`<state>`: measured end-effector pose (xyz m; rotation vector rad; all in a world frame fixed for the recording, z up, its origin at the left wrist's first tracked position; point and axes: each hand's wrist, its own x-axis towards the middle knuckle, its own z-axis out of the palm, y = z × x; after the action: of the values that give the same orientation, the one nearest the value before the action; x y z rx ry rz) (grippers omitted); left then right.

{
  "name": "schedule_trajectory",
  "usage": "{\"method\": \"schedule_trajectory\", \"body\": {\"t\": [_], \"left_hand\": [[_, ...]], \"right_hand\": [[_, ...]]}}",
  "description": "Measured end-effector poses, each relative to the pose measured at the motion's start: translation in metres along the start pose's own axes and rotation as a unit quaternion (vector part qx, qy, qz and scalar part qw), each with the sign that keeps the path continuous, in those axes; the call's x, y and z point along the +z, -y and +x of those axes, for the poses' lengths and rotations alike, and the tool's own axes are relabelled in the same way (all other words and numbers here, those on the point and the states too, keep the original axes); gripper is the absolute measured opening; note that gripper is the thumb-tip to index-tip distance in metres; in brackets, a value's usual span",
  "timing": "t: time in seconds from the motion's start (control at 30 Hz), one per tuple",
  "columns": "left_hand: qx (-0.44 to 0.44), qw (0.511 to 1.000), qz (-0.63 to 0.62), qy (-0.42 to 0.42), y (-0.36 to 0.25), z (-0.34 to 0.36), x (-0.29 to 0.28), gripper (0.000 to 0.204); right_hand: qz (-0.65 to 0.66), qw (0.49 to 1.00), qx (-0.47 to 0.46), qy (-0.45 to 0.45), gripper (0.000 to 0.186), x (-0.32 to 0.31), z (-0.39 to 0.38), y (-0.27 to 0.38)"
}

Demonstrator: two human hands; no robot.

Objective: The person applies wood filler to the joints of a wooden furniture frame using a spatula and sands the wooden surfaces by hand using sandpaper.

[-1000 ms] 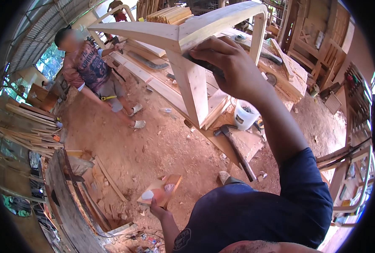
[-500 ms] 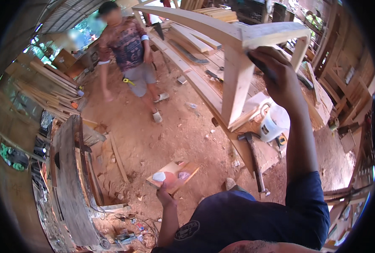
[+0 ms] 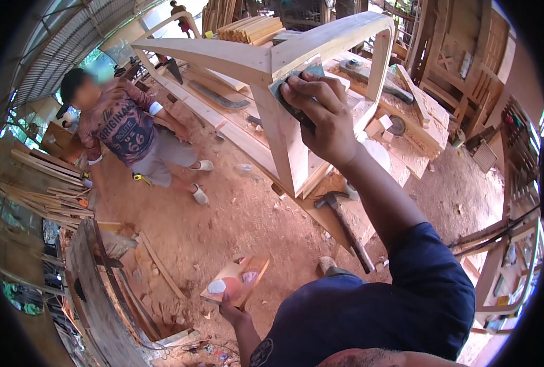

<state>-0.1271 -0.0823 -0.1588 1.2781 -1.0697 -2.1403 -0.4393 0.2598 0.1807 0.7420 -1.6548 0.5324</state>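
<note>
My right hand (image 3: 328,119) is closed on a thin, flat, dark grey-green scraper-like piece (image 3: 280,93), pressed against the upper corner of a pale wooden frame (image 3: 281,144). Its kind is not clear. The frame's curved rails and legs stand on a workbench. Lower down, my left hand (image 3: 233,313) grips the near edge of a small wooden board (image 3: 255,264). On that board lie a smear of orange-red paste (image 3: 234,285), a white flat piece (image 3: 217,287) and a pinkish lump (image 3: 250,277). The left fingers are partly hidden beneath the board.
A claw hammer (image 3: 348,229) lies on the bench's near end, beside a white bucket (image 3: 377,154) partly behind my arm. Another person (image 3: 128,125) stands left of the bench (image 3: 253,147). Timber is stacked at the left (image 3: 39,202), with an old plank (image 3: 97,287) nearer me.
The view has turned, shifting the scene leftward. My right hand has moved from the leg's right side onto the frame's corner, showing the flat piece more. My left hand still holds the board.
</note>
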Motion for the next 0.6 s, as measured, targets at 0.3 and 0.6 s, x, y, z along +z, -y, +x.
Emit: {"method": "schedule_trajectory", "body": {"t": [0.3,0.6], "left_hand": [[0.104,0.979,0.096,0.145,0.007,0.018,0.001,0.051],[0.058,0.996,-0.035,0.056,0.003,-0.009,0.022,0.04]], "right_hand": [[0.052,0.988,0.057,0.136,0.05,-0.023,0.001,-0.001],[0.048,0.98,0.052,0.186,0.038,-0.058,0.019,-0.047]]}}
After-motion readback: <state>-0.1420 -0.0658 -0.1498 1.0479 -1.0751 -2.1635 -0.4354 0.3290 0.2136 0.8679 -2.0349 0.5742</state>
